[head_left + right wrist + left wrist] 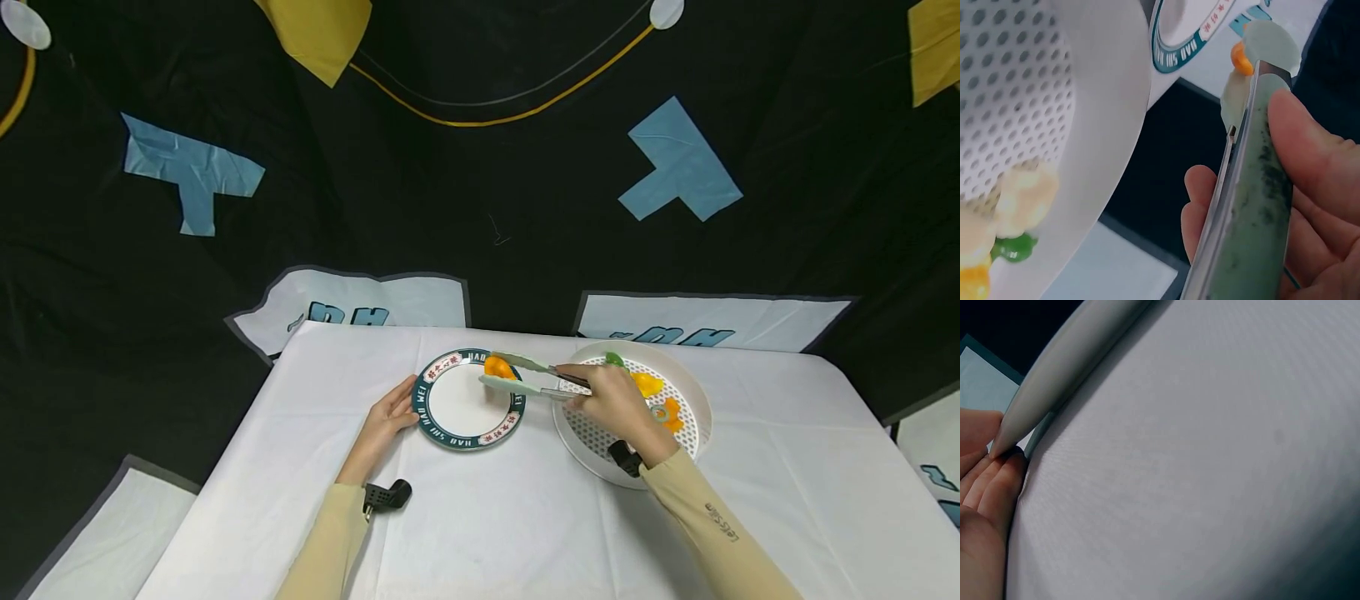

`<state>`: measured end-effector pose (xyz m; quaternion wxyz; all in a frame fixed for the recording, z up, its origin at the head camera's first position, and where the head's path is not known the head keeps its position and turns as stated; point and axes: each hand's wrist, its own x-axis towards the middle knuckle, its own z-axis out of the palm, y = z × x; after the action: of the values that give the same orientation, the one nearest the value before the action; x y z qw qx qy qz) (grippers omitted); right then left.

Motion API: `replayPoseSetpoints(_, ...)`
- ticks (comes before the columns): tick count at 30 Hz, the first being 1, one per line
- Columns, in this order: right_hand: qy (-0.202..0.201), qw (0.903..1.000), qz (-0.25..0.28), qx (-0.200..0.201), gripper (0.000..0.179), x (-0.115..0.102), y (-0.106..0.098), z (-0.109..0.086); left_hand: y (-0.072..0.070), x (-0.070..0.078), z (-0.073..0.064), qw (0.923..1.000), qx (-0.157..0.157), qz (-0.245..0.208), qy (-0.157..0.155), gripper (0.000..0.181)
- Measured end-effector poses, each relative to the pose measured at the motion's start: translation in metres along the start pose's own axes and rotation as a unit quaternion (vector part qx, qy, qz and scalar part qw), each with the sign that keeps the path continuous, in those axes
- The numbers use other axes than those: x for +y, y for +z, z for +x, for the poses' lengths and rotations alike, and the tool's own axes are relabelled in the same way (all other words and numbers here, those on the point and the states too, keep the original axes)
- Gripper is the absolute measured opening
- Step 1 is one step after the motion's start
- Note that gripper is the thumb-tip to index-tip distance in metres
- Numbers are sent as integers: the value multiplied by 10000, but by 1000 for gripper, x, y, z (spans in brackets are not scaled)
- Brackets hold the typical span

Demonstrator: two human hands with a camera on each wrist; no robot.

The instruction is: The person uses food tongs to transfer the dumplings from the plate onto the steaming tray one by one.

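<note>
A white plate with a dark green patterned rim (442, 434) is held by my left hand (386, 421) at its left edge. The left wrist view shows the thumb (979, 431) and fingers pinching that plate edge (1054, 375). My right hand (617, 402) grips tongs (1250, 206) with pale green heads. Between the heads sits a rounded orange food piece (498, 367), over the upper right part of the plate. Below my right hand stands a round white basket (697, 400) with a perforated bottom.
Inside the basket lie a yellow piece (647, 383), an orange piece (672, 414) and a green piece (614, 359). Pale pieces (1025, 197) also show there in the right wrist view. A white cloth (480, 525) covers the table, with a black backdrop (480, 208) behind.
</note>
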<state>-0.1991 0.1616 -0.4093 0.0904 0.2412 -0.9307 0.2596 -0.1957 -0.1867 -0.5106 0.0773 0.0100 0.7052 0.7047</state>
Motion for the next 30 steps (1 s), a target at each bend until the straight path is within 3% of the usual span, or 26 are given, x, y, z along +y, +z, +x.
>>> replayPoseSetpoints(9,452,9990,-16,66,50,19,-27,-21,1,1,-1,9999,57,98,-26,68)
replayPoseSetpoints(15,523,9982,-167,259,50,36,-40,-38,0,0,0,10000,13,22,13,68)
replayPoseSetpoints(22,845,9963,58,143,51,47,-49,-54,-1,-2,0,10000,1,-42,32,68)
replayPoseSetpoints(30,900,9955,-206,217,52,55,-48,-65,-1,-2,1,10000,20,9,-11,68)
